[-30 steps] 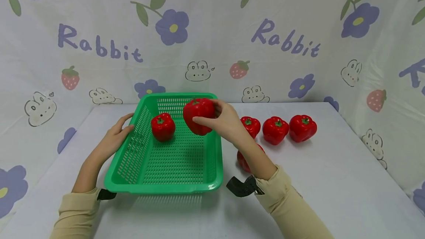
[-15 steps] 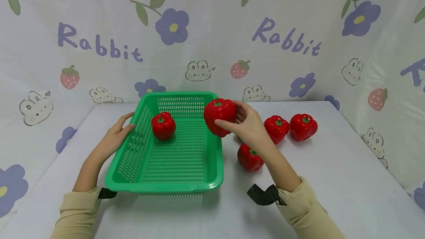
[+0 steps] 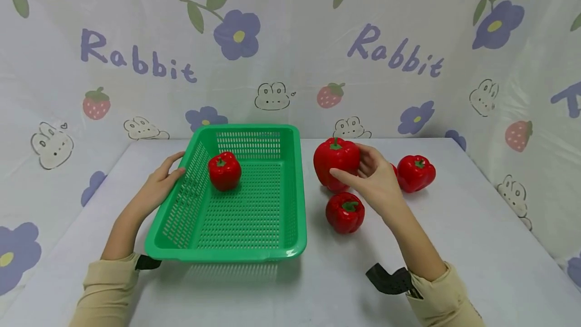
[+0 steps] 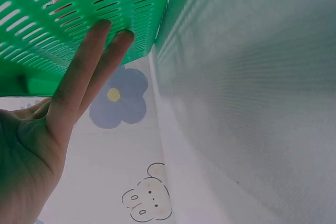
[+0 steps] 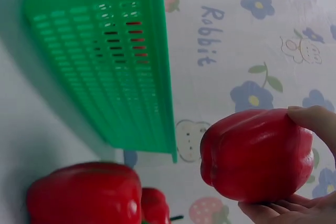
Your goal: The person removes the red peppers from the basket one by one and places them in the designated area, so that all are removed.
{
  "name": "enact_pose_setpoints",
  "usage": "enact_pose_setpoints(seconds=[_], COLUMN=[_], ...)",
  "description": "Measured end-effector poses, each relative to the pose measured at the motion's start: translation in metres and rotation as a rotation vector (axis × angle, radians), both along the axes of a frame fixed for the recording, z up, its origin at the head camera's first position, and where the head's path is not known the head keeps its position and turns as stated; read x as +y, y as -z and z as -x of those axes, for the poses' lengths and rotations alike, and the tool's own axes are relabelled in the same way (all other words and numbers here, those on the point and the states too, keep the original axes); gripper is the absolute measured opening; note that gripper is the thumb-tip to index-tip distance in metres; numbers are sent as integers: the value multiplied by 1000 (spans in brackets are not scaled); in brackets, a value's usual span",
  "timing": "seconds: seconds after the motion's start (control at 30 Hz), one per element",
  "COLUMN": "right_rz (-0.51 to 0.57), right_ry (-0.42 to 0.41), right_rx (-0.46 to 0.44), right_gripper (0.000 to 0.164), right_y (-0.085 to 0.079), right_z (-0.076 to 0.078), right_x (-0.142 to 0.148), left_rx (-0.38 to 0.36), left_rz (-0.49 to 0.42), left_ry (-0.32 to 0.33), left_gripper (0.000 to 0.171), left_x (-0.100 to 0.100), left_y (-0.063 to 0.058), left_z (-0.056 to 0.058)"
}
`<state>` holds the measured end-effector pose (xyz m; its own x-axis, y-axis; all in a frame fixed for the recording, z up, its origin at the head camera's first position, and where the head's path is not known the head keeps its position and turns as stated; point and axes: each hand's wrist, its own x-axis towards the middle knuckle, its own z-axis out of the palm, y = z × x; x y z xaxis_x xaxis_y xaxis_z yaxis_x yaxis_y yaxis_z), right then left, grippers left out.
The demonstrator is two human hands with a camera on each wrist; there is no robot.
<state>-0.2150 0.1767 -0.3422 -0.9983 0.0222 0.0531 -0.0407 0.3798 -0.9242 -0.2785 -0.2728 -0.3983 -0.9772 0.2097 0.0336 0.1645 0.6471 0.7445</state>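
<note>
A green plastic basket (image 3: 227,254) with slotted walls stands left of centre in the head view, with one red bell pepper (image 3: 224,171) inside near its left wall. At the basket's left rim, my left hand (image 3: 154,191) grips the edge; the left wrist view has two straight fingers (image 4: 86,59) against the outer wall. My right hand (image 3: 379,178) holds another red bell pepper (image 3: 333,163) between thumb and fingers, stem up, above the table right of the basket. Below it lies a bell pepper (image 3: 345,213). Farther right sits another bell pepper (image 3: 415,173), with one mostly hidden behind my hand.
The table (image 3: 454,246) has a white cover, and a printed cloth (image 3: 290,54) rises behind and at both sides. In the right wrist view, a bell pepper (image 5: 86,195) lies close beside the basket wall (image 5: 105,77).
My right hand has carried its bell pepper rightward, from over the basket to over the table beside it. My left hand and the basket have hardly moved.
</note>
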Motion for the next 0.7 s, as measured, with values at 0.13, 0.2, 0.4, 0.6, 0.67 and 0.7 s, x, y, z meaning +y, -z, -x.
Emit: enact_pose_setpoints(seconds=[0.13,0.2,0.4,0.6,0.67,0.7], right_rz=[16,29,31,13,11,12], right_ry=[34,44,86,125,139,144], right_rx=[-9,-11,-11,-11,-12,-12], right_gripper=[86,87,90,90,90,90], right_y=[4,7,20,35,40,43], right_z=[-7,-10,-17,-22,-23,-23], right_x=[15,21,41,57,61,63], left_rx=[2,3,4,10,13,13], left_rz=[0,2,5,6,7,7], left_ry=[-1,-4,-8,-7,-6,-6], left_gripper=[61,61,61,61,60,60], left_x=[0,0,1,0,0,0], left_y=[0,0,0,0,0,0], left_z=[0,0,0,0,0,1])
